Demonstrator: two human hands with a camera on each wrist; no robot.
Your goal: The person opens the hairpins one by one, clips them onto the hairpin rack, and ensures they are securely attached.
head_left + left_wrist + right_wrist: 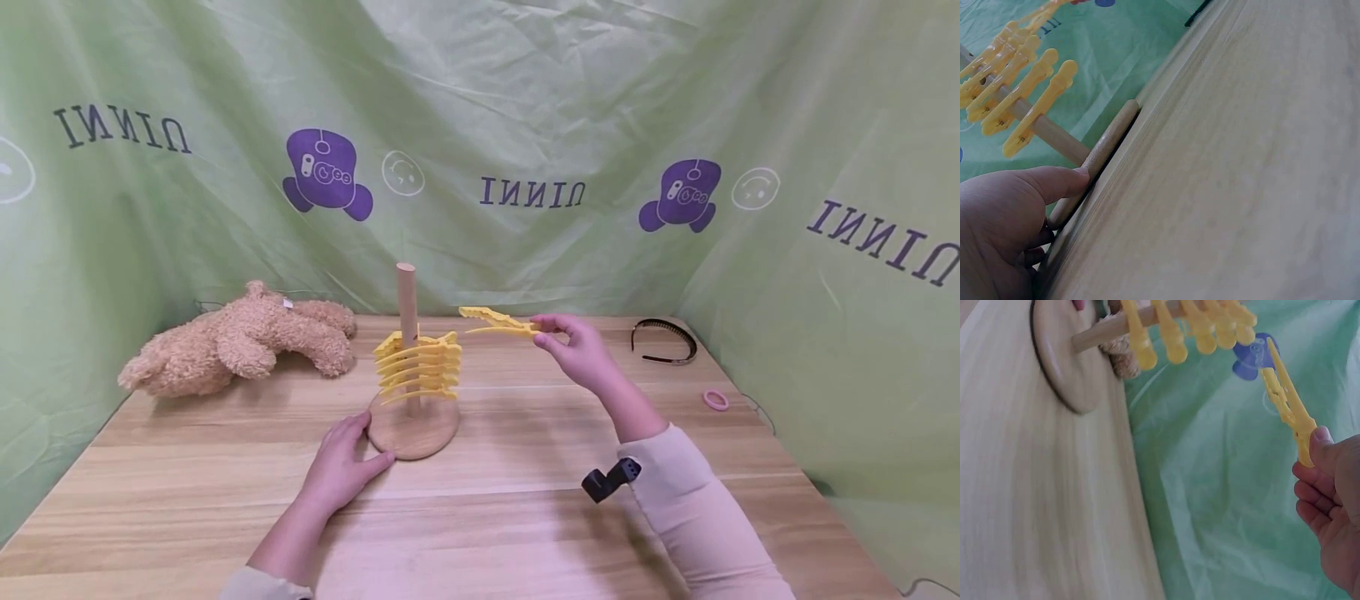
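A wooden stand (413, 434) with a round base and upright post is on the table. Several yellow hair clips (420, 367) are stacked one above another along its post. My left hand (341, 462) holds the rim of the base, thumb at the near edge and fingers round the left side. In the left wrist view the thumb (1063, 182) lies against the disc. To the right of the post, my right hand (573, 350) pinches another yellow hair clip (498, 322) by its tail end, above the table. Its jaws are parted and point left towards the post, apart from it.
A brown teddy bear (247, 337) lies at the back left. At the back right is a black headband (678, 333), with a pink ring (716, 401) nearer the right edge. Green printed cloth (480, 125) hangs round the table (480, 533).
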